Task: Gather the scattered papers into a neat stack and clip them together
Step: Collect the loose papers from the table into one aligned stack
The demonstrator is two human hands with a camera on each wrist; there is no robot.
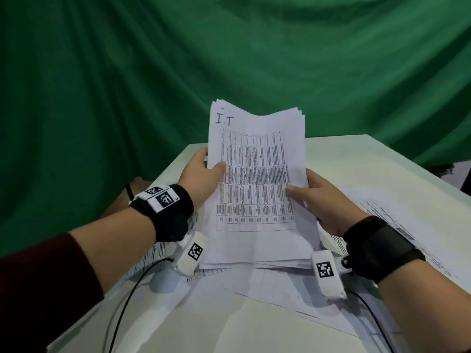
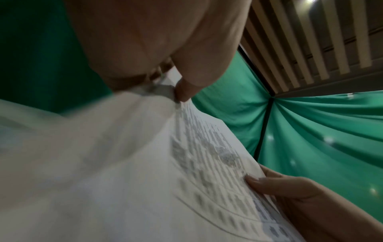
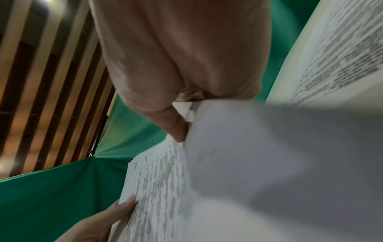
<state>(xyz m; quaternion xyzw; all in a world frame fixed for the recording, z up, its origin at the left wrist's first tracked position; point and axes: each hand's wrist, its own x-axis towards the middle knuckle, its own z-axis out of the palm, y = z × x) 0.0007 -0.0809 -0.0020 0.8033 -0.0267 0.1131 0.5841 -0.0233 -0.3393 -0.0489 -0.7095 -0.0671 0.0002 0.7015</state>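
A: Hands?

B: Left hand (image 1: 201,174) grips the left edge of the stack (image 1: 257,179), thumb on the front sheet, fingers behind. Right hand (image 1: 321,200) grips the right edge the same way. Both wrist views confirm it: a thumb pinching paper on each side.

A: Where's the stack?

B: Held up on end mid-counter, tilted away, bottom edge resting on the loose sheets (image 1: 280,284) underneath. Front sheet is a printed table with "I.T" handwritten at the top left.

A: Squared up?

B: Not quite. Top edges are fanned and stepped, and the top bows a bit. My read is they're jogging it against the counter (image 1: 356,159) to align the edges.

A: What's left?

B: Plenty. More sheets (image 1: 397,225) lie flat to the right, under the right wrist, and a few (image 1: 158,250) peek out on the left under the left wrist. The near loose ones aren't in the stack yet either.

A: Clip?

B: None visible in any view. Could be hidden under paper, can't tell. So: gathering partly done, squaring in progress, clipping not started.

A: Anything else?

B: Green cloth (image 1: 127,72) behind the counter.
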